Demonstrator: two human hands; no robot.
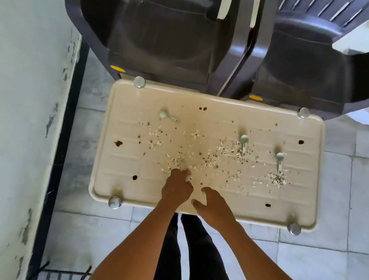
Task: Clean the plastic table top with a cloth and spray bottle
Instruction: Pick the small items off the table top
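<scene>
The plastic desk [121,113] top lies straight ahead of both hands, pale beige, ribbed in shallow panels with a raised rim, and dirty. Left of the left hand are two dark brown stains [118,143], with more scattered ahead and to the right. One round metal cap [114,201] sits at each of the four corners.

Rice-like grains and dark specks [181,160] spread from just ahead of the left hand across to well right of the right hand. Among them lie three small measuring spoons: one [167,116] beyond and slightly left of the left hand, a second [244,143] beyond the right hand, and a third [280,162] farther right.

The left hand [177,189] has its fingers bunched, tips down at the grains; whether it pinches anything cannot be told. The right hand [215,204], just beside it but apart, hovers over the near rim with fingers loose and spread, holding nothing.

Past the desk's far edge stand two dark plastic chairs [166,33], side by side.
</scene>
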